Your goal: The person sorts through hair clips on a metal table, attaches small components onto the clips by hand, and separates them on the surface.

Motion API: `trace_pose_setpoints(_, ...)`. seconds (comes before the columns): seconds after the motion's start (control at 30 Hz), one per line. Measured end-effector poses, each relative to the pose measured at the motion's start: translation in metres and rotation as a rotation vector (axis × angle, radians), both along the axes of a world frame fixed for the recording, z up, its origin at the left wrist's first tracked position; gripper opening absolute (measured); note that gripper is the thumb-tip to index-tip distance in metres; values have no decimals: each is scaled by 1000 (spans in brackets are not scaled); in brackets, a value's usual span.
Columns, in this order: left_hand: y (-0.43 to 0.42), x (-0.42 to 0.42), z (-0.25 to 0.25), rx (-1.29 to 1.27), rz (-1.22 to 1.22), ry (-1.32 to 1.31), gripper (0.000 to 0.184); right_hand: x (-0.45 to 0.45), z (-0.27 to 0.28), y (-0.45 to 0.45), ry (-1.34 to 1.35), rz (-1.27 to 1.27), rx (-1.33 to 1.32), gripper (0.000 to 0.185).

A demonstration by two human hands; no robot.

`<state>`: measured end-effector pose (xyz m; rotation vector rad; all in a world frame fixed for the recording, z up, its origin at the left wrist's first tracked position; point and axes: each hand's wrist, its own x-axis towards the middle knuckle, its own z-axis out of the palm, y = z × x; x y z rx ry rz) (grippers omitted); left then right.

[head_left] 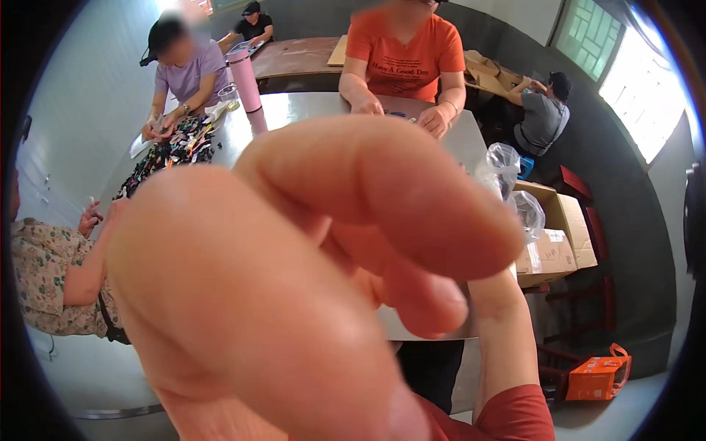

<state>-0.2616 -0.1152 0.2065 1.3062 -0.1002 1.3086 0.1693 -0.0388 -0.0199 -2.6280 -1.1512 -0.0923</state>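
My left hand is raised very close to the camera, large and blurred across the middle of the head view. Its fingers are bent and point to the right, with gaps between them, and nothing shows in its grasp. Behind it, at the lower right, my right forearm comes out of a dark red sleeve. My right hand itself is hidden behind the left one. A shiny metal table shows behind the raised hand.
A pile of small dark and coloured pieces and a pink bottle stand on the table. People work at its left and far sides. Cardboard boxes with clear bags are at the right; an orange bag lies lower right.
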Motion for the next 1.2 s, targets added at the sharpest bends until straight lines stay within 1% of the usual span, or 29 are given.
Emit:
trace_pose_setpoints(0.03, 3, 29, 7, 1, 7, 13, 17, -3, 7, 5, -32, -20, 52, 76)
trace_pose_setpoints(0.07, 7, 37, 9, 2, 16, 26, 17, -6, 11, 11, -24, -9, 51, 76)
trace_pose_setpoints(0.13, 13, 48, 10, 0, 39, 44, 19, -11, 16, 24, -167, 50, 184, 64)
trace_pose_setpoints(0.17, 16, 54, 9, -3, 45, 51, 20, -10, 17, 32, -191, 192, 314, 51)
trace_pose_setpoints(0.2, 18, 58, 8, -8, 44, 61, 21, -9, 16, 41, -186, 194, 309, 51)
trace_pose_setpoints(0.27, 20, 65, 6, -16, 41, 87, 23, -15, 12, 62, -44, 434, 267, 44)
trace_pose_setpoints(0.3, 22, 68, 6, -15, 39, 98, 23, -19, 13, 70, -43, 471, 205, 48)
trace_pose_setpoints(0.33, 24, 70, 7, -13, 38, 106, 24, -24, 14, 74, -40, 473, 206, 48)
trace_pose_setpoints(0.4, 30, 73, 8, -16, 43, 123, 26, -36, 14, 81, -200, 469, 136, 54)
trace_pose_setpoints(0.43, 36, 75, 10, -19, 46, 132, 27, -41, 25, 82, -119, 475, 13, 58)
trace_pose_setpoints(0.47, 43, 78, 12, -22, 46, 140, 28, -42, 23, 85, -116, 478, 9, 58)
trace_pose_setpoints(0.53, 47, 73, 15, -27, 42, 156, 30, -46, 19, 87, -9, 528, 37, 54)
trace_pose_setpoints(0.57, 42, 81, 10, -27, 40, 162, 31, -48, 17, 81, -16, 567, 92, 44)
trace_pose_setpoints(0.6, 41, 81, 10, -24, 32, 167, 32, -49, 15, 77, -17, 562, 94, 44)
trace_pose_setpoints(0.67, 39, 83, 11, -12, 6, 177, 34, -48, 13, 63, -22, 717, 191, 34)
trace_pose_setpoints(0.7, 56, 85, -5, -5, -10, 197, 38, -49, 15, 51, 12, 733, 255, 28)
trace_pose_setpoints(0.73, 75, 88, -27, 5, -24, 217, 42, -52, 23, 36, 25, 754, 228, 25)
trace_pose_setpoints(0.77, 73, 97, -37, -188, -47, 295, 35, -52, 25, 24, 43, 779, 222, 24)
trace_pose_setpoints(0.8, 88, 106, -69, -75, 33, 477, 34, -50, 26, 11, 62, 805, 215, 24)
trace_pose_setpoints(0.83, 93, 118, -99, 63, 148, 685, 38, -52, 28, -3, 56, 800, 222, 24)
trace_pose_setpoints(0.9, 102, 139, -168, 460, 351, 799, 48, -55, 30, -33, 116, 734, 201, 24)
trace_pose_setpoints(0.93, 97, 144, -185, 535, 375, 905, 61, -56, 29, -44, 108, 733, 208, 24)
trace_pose_setpoints(1.0, 85, 156, -197, 627, 357, 1109, 74, -56, 25, -66, 115, 711, 215, 28)
trace_pose_setpoints(1.07, 76, 169, -201, 756, 423, 1215, 88, -53, 26, -80, 122, 727, 238, 31)
trace_pose_setpoints(1.1, 79, 178, -203, 782, 368, 1237, 97, -55, 33, -88, 154, 733, 241, 32)
trace_pose_setpoints(1.13, 77, 187, -206, 825, 419, 1288, 103, -54, 38, -93, 185, 740, 245, 33)
trace_pose_setpoints(1.17, 77, 197, -208, 850, 439, 1275, 101, -48, 35, -95, 232, 725, 332, 32)
trace_pose_setpoints(1.2, 77, 204, -207, 874, 456, 1266, 98, -41, 33, -95, 232, 722, 340, 32)
